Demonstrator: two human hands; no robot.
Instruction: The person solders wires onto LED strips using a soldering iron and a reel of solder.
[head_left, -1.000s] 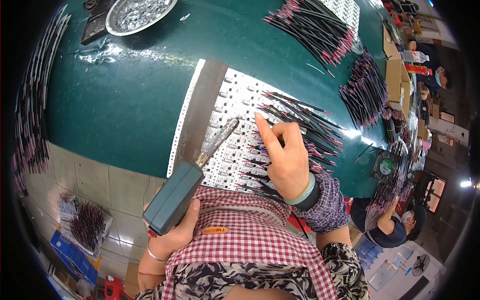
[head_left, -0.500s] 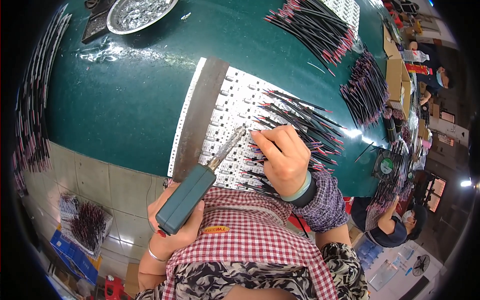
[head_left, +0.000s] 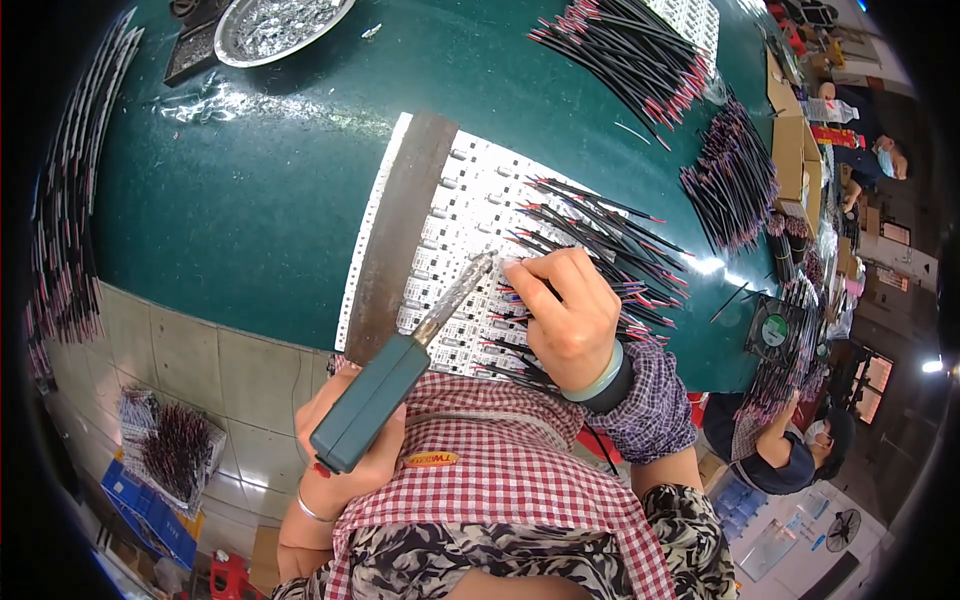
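At lower centre of the frame, the left hand (head_left: 345, 450) is clenched around a teal-handled soldering iron (head_left: 400, 370), its metal tip touching the white LED circuit-board panel (head_left: 470, 215) on the dark green surface (head_left: 230, 200). The right hand (head_left: 570, 320) pinches thin black-and-red wires (head_left: 600, 225) against the panel, centre frame.

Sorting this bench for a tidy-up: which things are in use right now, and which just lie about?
In use: left hand, teal-handled soldering iron, right hand, white circuit strip panel, black-and-red wires.

Lying about: round metal dish, far wire bundle, small black fan.
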